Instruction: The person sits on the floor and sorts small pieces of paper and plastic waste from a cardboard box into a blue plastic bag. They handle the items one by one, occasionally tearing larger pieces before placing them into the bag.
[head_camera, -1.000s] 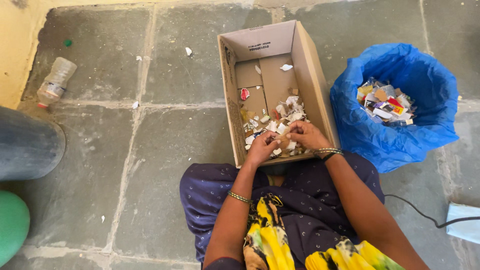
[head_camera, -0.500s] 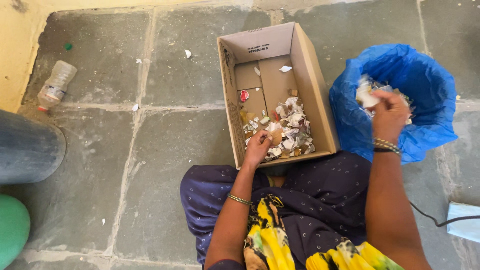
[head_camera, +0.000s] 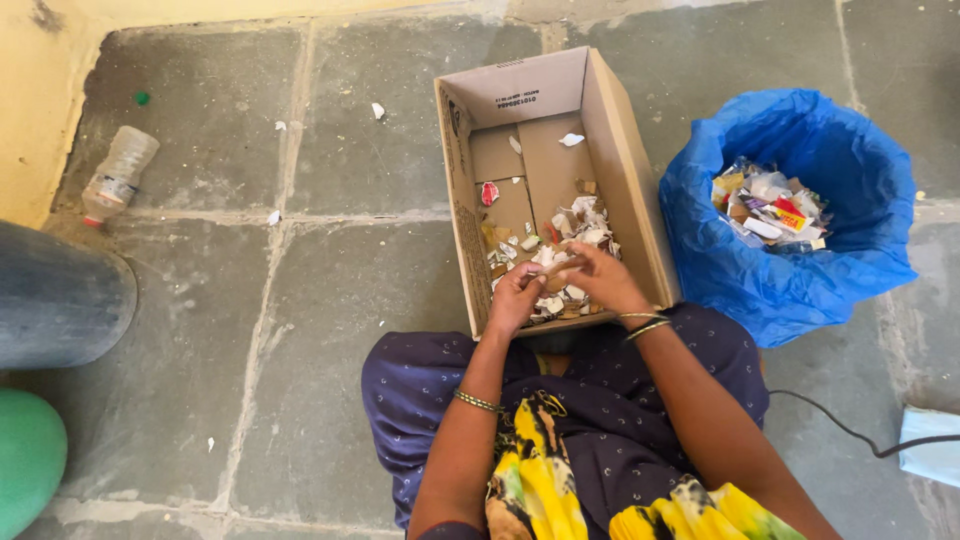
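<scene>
— Fingers of both hands are down among the scraps: the left hand (head_camera: 515, 298) has its fingers curled together over the pile, and the right hand (head_camera: 597, 279) pinches a small brownish scrap (head_camera: 556, 267) between thumb and fingertips, just where the two hands meet.

— Where exactly is that pile?

— The mixed scraps (head_camera: 563, 262), white, tan and a little red, lie heaped in the near end of the open cardboard box (head_camera: 610, 130), right against the person's knees. The far end of the box is nearly bare, with only a few stray bits. A blue plastic bag (head_camera: 770, 290), its mouth open and already holding coloured wrappers and paper, sits just beside the box on the person's right.

— So how should the picking be done well?

— I would judge that a light pinch on one piece at a time suits it, since the bits are thin and overlap; the left hand can hold the heap flat (so neighbours do not lift with it). Keeping the wrist low inside the box walls should stop pieces from flicking out; several white bits (head_camera: 377, 110) already lie on the stone floor (head_camera: 200, 300).

— Anything else about?

— An empty plastic bottle (head_camera: 119, 175) lies well apart, near the yellow wall.
</scene>
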